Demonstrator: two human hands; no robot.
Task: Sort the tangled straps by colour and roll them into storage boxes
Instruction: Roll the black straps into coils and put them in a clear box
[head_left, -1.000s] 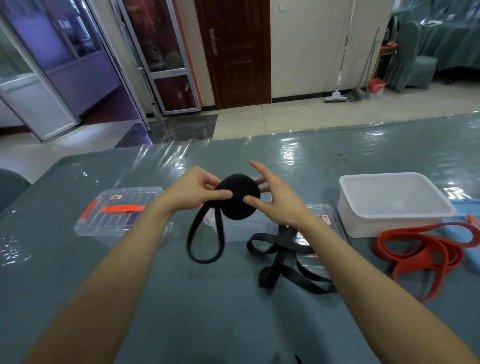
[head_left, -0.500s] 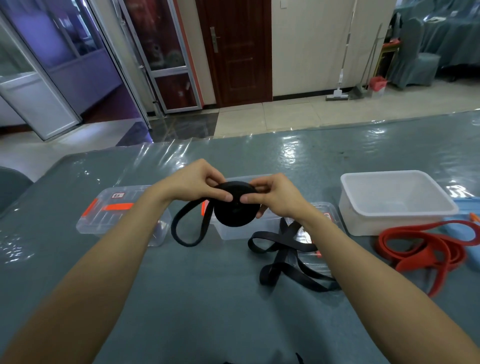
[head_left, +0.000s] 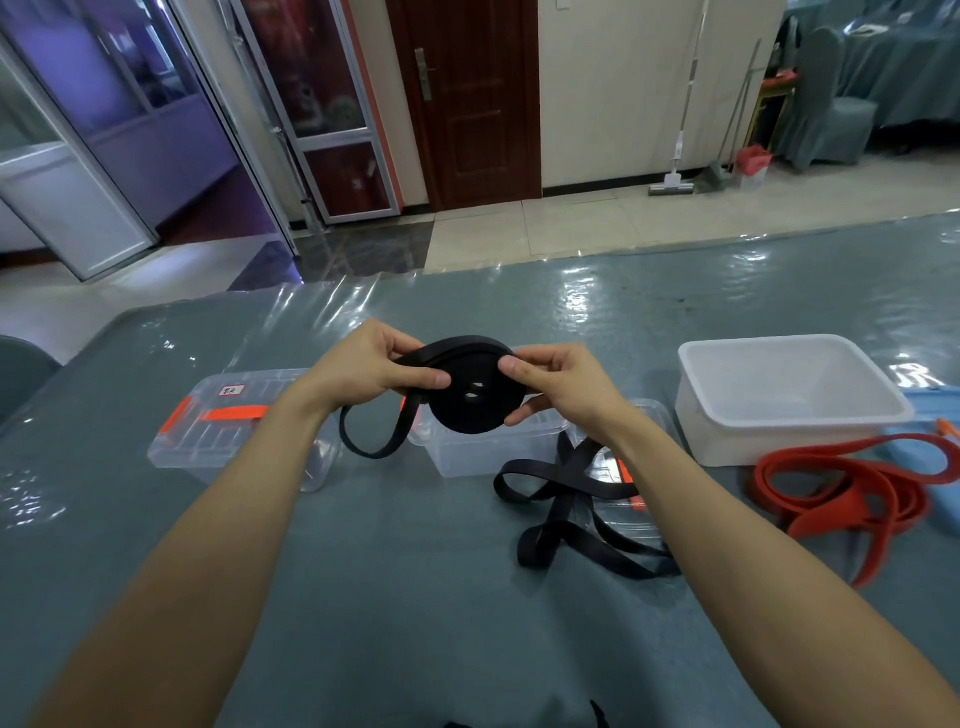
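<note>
black roll (head_left: 467, 421), black tangle (head_left: 569, 480), red straps (head_left: 831, 512), tub (head_left: 779, 441)

The black strap roll (head_left: 475, 395) covers much of the clear box (head_left: 493, 449) behind it. A blue item (head_left: 935, 408) is cut off by the right edge, a black scrap (head_left: 600, 716) by the bottom edge, and the label (head_left: 232, 389) on the lidded box (head_left: 218, 441) at left is unreadably small.

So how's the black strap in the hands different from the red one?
The black strap is mostly wound into a roll; the red strap lies loose. The left hand and right hand hold the black strap; the red strap rests on the table. Both are flat bands.
</note>
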